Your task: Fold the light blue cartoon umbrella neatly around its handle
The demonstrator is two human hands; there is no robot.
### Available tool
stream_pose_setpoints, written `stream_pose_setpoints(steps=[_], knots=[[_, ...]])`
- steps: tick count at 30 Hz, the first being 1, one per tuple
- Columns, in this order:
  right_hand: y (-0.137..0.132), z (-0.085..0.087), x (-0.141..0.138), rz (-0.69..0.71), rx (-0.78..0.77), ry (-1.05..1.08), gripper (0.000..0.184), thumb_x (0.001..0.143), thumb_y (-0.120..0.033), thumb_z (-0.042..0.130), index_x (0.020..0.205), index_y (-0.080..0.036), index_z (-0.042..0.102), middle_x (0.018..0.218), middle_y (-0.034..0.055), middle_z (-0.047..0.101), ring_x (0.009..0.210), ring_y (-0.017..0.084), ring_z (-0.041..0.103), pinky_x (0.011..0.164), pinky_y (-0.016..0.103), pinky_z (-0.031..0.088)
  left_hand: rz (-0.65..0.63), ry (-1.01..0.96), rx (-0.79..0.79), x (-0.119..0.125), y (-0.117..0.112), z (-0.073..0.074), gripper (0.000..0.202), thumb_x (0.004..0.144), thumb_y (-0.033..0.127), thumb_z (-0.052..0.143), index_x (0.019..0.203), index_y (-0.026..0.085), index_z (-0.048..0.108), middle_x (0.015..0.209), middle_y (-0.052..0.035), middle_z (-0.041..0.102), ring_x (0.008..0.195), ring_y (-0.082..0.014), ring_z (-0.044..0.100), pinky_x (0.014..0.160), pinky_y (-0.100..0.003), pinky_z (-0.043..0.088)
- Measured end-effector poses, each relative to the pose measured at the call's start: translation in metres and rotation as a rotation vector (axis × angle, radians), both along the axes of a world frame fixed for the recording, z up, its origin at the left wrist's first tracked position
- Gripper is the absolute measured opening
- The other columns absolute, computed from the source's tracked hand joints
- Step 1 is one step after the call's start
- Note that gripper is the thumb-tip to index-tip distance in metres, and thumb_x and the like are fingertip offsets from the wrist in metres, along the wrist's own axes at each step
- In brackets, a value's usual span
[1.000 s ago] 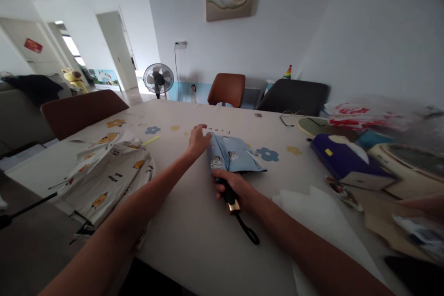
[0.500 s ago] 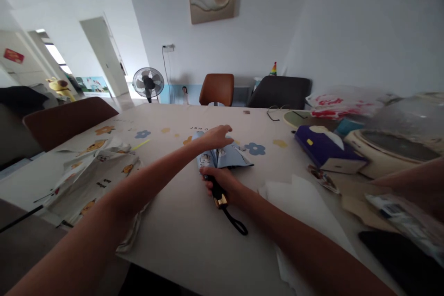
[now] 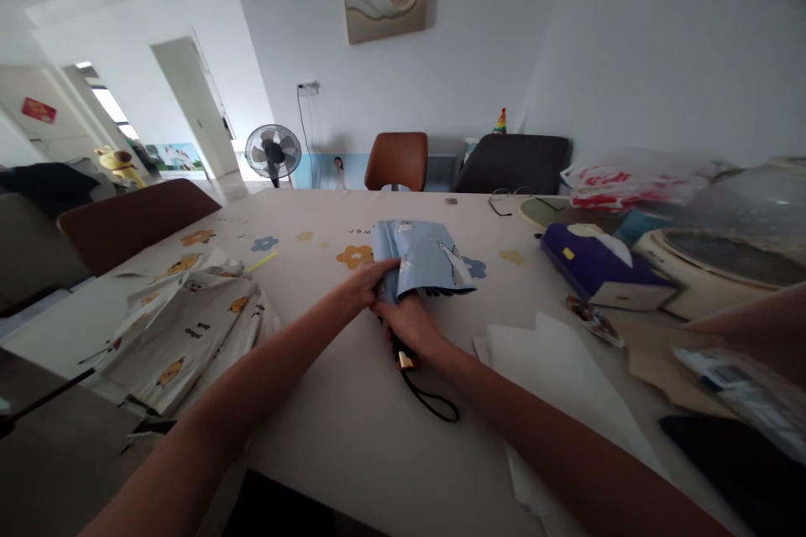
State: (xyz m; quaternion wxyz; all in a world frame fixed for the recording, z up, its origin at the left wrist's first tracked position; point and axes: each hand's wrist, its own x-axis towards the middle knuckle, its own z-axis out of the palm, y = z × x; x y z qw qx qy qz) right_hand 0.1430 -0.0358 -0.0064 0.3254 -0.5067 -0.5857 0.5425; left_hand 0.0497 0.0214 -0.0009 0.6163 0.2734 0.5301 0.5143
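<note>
A light-blue folding umbrella [image 3: 419, 256] with white printed figures is held above the middle of the table. Its canopy is collapsed, with one panel spread loosely to the right. My left hand [image 3: 371, 284] grips the folded fabric on its left side, near the lower end. Just below, my right hand [image 3: 409, 323] is closed around the umbrella by its black handle, partly hiding it. A gold-coloured band shows on the handle, and a black wrist strap [image 3: 434, 403] hangs from its end.
White cloth with cartoon prints [image 3: 201, 327] lies at the left. White sheets [image 3: 554, 377], a purple tissue box [image 3: 604, 268], a black flat item [image 3: 730, 461] and plastic packaging [image 3: 743, 386] lie at the right. Part of another person's arm [image 3: 761, 323] shows at the right edge.
My left hand has moved from above the canopy down to its left side and closed on the fabric. The loose panel has turned and now spreads more broadly. The right hand has kept its hold.
</note>
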Motion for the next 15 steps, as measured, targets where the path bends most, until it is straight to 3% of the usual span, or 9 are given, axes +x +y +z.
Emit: stream_pose_setpoints(steps=[4,9,15], knots=[[0.000,0.000,0.000,0.058,-0.118,0.148,0.011,0.072,-0.022,0.056,0.078,-0.015,0.051,0.044,-0.0005,0.054,0.036,0.014,0.053,0.034,0.022,0.041,0.012,-0.068,-0.018,-0.006,0.002,-0.004,0.015,0.068,0.024,0.067,0.074,0.011,0.061,0.060,-0.0049,0.063,0.052,-0.0144,0.059,0.053,-0.026,0.051],[0.013,-0.003,0.001,-0.041,-0.376,0.498,0.029,0.080,-0.039,0.053,0.090,-0.012,0.054,0.060,0.0043,0.061,0.049,0.017,0.059,0.048,0.030,0.051,-0.143,-0.301,-0.022,-0.019,0.008,-0.004,0.019,0.076,0.026,0.060,0.085,0.009,0.061,0.066,-0.0068,0.065,0.056,-0.0151,0.061,0.060,-0.028,0.053],[0.013,-0.006,-0.004,-0.069,-0.392,0.664,0.027,0.080,-0.036,0.057,0.098,-0.016,0.055,0.066,0.0021,0.062,0.052,0.014,0.058,0.052,0.029,0.053,-0.096,-0.254,0.055,-0.016,0.007,-0.002,0.017,0.074,0.024,0.062,0.081,0.009,0.060,0.063,-0.0059,0.064,0.053,-0.0148,0.060,0.056,-0.028,0.052]])
